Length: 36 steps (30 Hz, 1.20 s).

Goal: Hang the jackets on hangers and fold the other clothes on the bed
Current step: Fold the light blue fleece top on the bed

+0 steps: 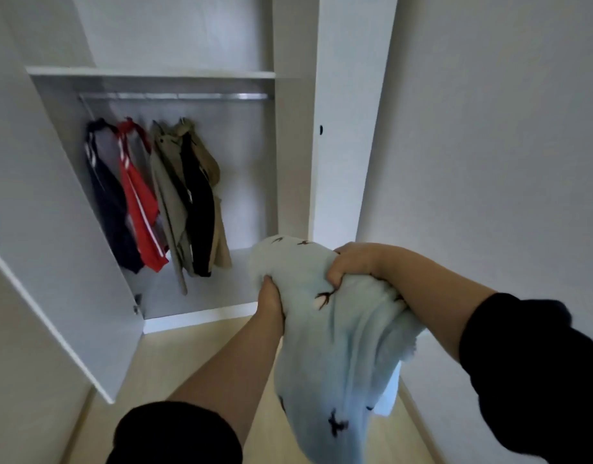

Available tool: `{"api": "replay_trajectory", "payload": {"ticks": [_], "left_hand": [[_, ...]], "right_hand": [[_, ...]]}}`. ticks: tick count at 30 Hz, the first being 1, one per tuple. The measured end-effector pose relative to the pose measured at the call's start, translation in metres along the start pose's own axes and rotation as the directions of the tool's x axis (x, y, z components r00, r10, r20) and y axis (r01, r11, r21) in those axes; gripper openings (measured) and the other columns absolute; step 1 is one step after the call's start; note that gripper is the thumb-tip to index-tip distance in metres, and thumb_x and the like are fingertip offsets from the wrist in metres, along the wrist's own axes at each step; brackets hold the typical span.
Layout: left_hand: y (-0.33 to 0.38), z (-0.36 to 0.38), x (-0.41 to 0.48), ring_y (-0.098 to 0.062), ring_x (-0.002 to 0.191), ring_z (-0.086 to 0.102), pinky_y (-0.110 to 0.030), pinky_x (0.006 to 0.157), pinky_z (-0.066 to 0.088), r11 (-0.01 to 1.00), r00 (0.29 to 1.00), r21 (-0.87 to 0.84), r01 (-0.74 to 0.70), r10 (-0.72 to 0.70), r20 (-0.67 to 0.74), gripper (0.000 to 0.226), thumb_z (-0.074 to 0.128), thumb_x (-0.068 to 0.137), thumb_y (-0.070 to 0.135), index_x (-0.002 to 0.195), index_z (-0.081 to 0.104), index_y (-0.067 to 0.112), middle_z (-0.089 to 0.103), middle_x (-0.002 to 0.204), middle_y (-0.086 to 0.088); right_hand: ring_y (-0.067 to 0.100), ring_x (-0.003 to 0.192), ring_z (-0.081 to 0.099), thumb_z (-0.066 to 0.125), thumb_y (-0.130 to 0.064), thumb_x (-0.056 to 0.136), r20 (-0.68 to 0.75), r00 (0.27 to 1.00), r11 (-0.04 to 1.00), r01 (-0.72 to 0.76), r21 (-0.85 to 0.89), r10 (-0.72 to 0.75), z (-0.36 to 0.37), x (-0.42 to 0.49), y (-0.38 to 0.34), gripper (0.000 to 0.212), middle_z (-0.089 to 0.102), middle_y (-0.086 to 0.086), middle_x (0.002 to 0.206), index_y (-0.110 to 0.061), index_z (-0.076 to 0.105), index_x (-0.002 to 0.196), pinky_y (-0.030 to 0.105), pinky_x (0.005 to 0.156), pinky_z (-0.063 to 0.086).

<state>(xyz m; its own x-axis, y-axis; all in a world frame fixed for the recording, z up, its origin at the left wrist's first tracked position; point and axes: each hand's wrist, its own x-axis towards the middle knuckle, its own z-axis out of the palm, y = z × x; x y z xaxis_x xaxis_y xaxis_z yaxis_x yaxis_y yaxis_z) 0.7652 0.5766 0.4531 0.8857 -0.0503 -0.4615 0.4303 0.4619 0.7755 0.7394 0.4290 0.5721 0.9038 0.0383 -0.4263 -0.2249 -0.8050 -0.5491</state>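
Sleeves, black, at frame bottom: left sleeve [174, 433] at 7 o'clock, right sleeve [539, 363] at 4 o'clock, forearms bare beyond each.

Held in the air betw. both hands, just rt of centre at approx. 5 o'clock: pale blue fleece garment [338, 346], printed w/ small dark motifs. Its bulk hangs from the hands toward the bottom edge, above the floor [188, 363] (light wood), apart from the wardrobe.

Left grip [271, 299]: fingers curled round a bunch of fabric at the garment's 9 o'clock edge.

Right grip [352, 262]: fingers curled over and dug into a fold at its 1 o'clock; thumb hidden in cloth.

Beyond, at 10–11 o'clock: white wardrobe [248, 155], open, w/ door [54, 246] swung out at 8–9 o'clock.

Inside, below the metal rail [174, 96], L to R:
- navy jacket [107, 202] w/ white stripes
- red jacket [141, 209] w/ white stripes
- beige jacket [167, 202]
- black jacket [198, 209], w/ a tan garment [211, 162] partly hidden behind it

All crowd the rail's left half. Hangers too blurred to make out.

Shelf [154, 73] above the rail at 12 o'clock. Plain white wall [489, 128] at 2 o'clock.
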Motion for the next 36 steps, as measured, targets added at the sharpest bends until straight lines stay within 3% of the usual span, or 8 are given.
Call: {"api": "replay_trajectory", "payload": {"ticks": [3, 5, 13, 20, 23, 27, 31, 36], "left_hand": [[0.087, -0.019, -0.014, -0.034, 0.126, 0.046, -0.039, 0.09, 0.041, 0.995, 0.998, 0.078, -0.065, 0.066, -0.018, 0.058, 0.032, 0.101, 0.045, 0.137, 0.044, 0.0, 0.049, 0.138, -0.019], [0.134, -0.033, -0.021, -0.034, 0.127, 0.048, -0.042, 0.097, 0.044, 0.984, 0.995, 0.151, -0.098, 0.098, 0.007, 0.057, 0.034, 0.101, 0.046, 0.137, 0.045, 0.004, 0.049, 0.139, -0.018], [0.257, -0.065, -0.032, -0.022, 0.119, 0.045, -0.03, 0.086, 0.037, 0.947, 0.951, 0.095, -0.307, 0.309, -0.006, 0.057, 0.042, 0.099, 0.042, 0.145, 0.034, 0.009, 0.048, 0.135, -0.01], [0.308, -0.06, 0.011, -0.03, 0.132, 0.038, -0.036, 0.096, 0.035, 0.927, 0.929, 0.062, -0.369, 0.371, -0.019, 0.057, 0.031, 0.102, 0.043, 0.147, 0.029, 0.008, 0.038, 0.147, -0.015], [0.331, -0.053, 0.046, -0.032, 0.135, 0.033, -0.039, 0.108, 0.03, 0.909, 0.903, 0.032, -0.415, 0.415, -0.11, 0.061, 0.033, 0.101, 0.045, 0.149, 0.024, 0.01, 0.033, 0.149, -0.016], [0.376, -0.035, 0.108, -0.032, 0.135, 0.034, -0.043, 0.113, 0.028, 0.876, 0.869, -0.064, -0.479, 0.462, -0.178, 0.064, 0.036, 0.099, 0.049, 0.149, 0.025, 0.011, 0.033, 0.15, -0.016], [0.448, -0.013, 0.165, -0.03, 0.133, 0.038, -0.041, 0.114, 0.028, 0.81, 0.792, -0.057, -0.583, 0.552, -0.26, 0.056, 0.032, 0.102, 0.041, 0.15, 0.026, 0.011, 0.037, 0.148, -0.012], [0.539, 0.002, 0.213, -0.028, 0.138, 0.033, -0.037, 0.115, 0.025, 0.678, 0.609, 0.104, -0.728, 0.709, -0.355, 0.054, 0.023, 0.103, 0.038, 0.15, 0.024, 0.012, 0.031, 0.153, -0.011]], "right_hand": [[0.024, 0.089, 0.067, 0.068, -0.024, 0.045, 0.017, 1.0, 0.998, 0.009, 0.061, -0.01, -0.022, -0.009, -0.078, 0.062, 0.069, 0.008, 0.105, -0.008, 0.069, 0.105, 0.027, 0.073, 0.055], [0.03, 0.089, 0.068, 0.067, -0.022, 0.043, 0.035, 0.999, 0.992, -0.002, 0.125, -0.002, -0.035, -0.011, -0.121, 0.064, 0.07, 0.015, 0.103, -0.004, 0.069, 0.105, 0.034, 0.079, 0.057], [0.026, 0.05, 0.061, 0.059, -0.011, 0.064, 0.131, 0.991, 0.962, -0.028, 0.272, -0.008, -0.068, 0.009, -0.234, 0.02, 0.065, 0.015, 0.063, 0.004, 0.065, 0.075, 0.023, 0.054, 0.052], [0.03, 0.062, 0.062, 0.056, -0.007, 0.07, 0.126, 0.987, 0.971, 0.068, 0.23, -0.099, -0.096, 0.072, -0.283, 0.024, 0.066, 0.018, 0.076, 0.006, 0.067, 0.086, 0.029, 0.066, 0.053], [0.029, 0.06, 0.064, 0.059, -0.008, 0.065, 0.131, 0.978, 0.97, 0.134, 0.203, -0.163, -0.112, 0.106, -0.307, 0.018, 0.068, 0.017, 0.073, 0.003, 0.073, 0.07, 0.03, 0.065, 0.054], [0.033, 0.083, 0.06, 0.062, -0.011, 0.049, 0.122, 0.955, 0.958, 0.255, 0.128, -0.27, -0.152, 0.164, -0.345, 0.052, 0.066, 0.023, 0.096, 0.007, 0.069, 0.097, 0.041, 0.085, 0.049], [0.039, 0.099, 0.062, 0.064, -0.009, 0.057, 0.066, 0.919, 0.921, 0.388, 0.025, -0.389, -0.205, 0.221, -0.401, 0.06, 0.064, 0.027, 0.115, 0.008, 0.064, 0.114, 0.05, 0.095, 0.047], [0.039, 0.104, 0.064, 0.067, -0.013, 0.046, 0.09, 0.827, 0.827, 0.56, -0.044, -0.556, -0.26, 0.272, -0.471, 0.066, 0.069, 0.021, 0.11, -0.001, 0.067, 0.111, 0.048, 0.093, 0.051]]}}
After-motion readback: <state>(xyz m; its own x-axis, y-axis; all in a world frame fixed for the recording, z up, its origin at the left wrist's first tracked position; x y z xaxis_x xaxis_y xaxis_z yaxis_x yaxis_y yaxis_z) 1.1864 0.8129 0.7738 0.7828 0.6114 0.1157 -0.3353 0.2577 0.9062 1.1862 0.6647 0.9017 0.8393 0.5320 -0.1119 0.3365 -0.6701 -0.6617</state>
